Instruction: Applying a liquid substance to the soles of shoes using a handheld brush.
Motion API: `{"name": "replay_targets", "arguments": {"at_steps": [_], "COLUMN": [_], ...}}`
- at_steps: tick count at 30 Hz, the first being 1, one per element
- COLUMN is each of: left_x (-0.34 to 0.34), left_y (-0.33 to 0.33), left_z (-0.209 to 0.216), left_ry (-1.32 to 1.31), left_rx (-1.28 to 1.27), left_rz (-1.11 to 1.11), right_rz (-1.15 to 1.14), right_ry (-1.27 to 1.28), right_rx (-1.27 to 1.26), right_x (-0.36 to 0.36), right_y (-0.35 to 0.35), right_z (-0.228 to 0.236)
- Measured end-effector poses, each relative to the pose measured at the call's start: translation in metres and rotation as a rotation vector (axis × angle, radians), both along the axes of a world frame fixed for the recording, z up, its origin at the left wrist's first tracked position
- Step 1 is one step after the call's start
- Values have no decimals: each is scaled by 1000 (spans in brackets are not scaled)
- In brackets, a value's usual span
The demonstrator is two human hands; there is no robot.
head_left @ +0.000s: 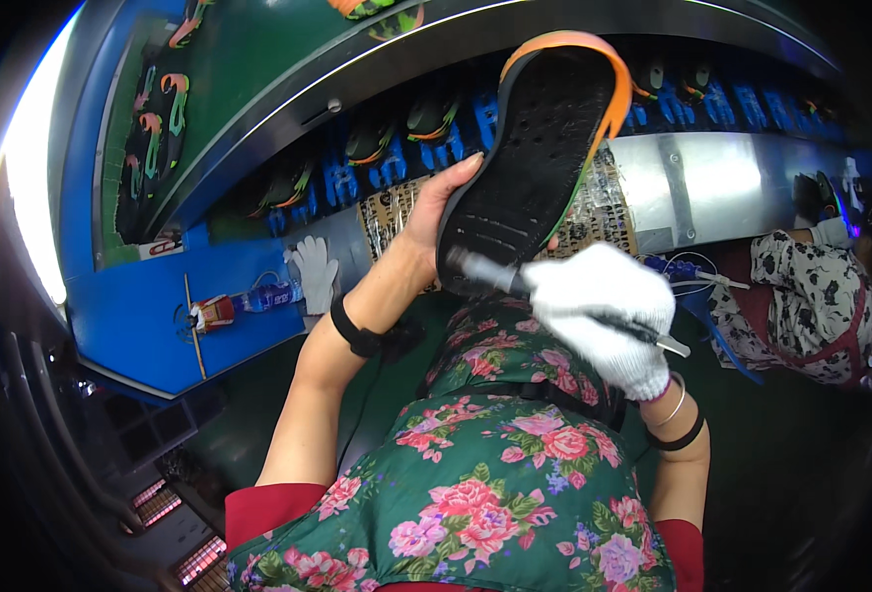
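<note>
My bare left hand [434,215] grips a large shoe sole [535,148] by its left edge, thumb along the side. The sole is black on the face turned toward me, with an orange and green rim curling round its far end. In a white knitted glove, my right hand [604,306] is closed round a brush [487,270]. Its blurred tip lies over the near end of the sole; whether it touches cannot be made out. The light rear end of a handle sticks out beside my gloved palm.
Behind the sole runs a metal-edged line with dark shoes [431,120] on blue holders [387,163]. Taped cardboard [387,219] covers the ledge. On the blue table [125,331] lie a white glove [315,274] and a bottle [268,296]. A co-worker in a patterned garment [811,306] is at right.
</note>
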State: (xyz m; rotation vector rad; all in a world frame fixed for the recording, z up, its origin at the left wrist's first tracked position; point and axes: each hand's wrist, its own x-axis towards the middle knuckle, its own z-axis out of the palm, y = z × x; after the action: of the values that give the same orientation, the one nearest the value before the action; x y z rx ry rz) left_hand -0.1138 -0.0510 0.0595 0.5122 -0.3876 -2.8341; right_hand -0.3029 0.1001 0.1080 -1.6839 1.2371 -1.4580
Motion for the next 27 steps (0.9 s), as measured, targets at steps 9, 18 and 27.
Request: {"name": "replay_targets", "arguments": {"at_steps": [9, 18, 27], "left_x": [-11, 15, 48], "left_y": [41, 21, 29], "left_z": [-13, -15, 27], "left_ry": [22, 240, 518], "left_rx": [254, 207, 112], "left_rz": [53, 216, 377], "right_rz": [-291, 180, -74], "right_ry": [553, -482, -1284], "right_rx": [-250, 228, 281], "right_x": [-52, -5, -39], "right_y": [-48, 4, 32], "right_z": [1, 9, -67]}}
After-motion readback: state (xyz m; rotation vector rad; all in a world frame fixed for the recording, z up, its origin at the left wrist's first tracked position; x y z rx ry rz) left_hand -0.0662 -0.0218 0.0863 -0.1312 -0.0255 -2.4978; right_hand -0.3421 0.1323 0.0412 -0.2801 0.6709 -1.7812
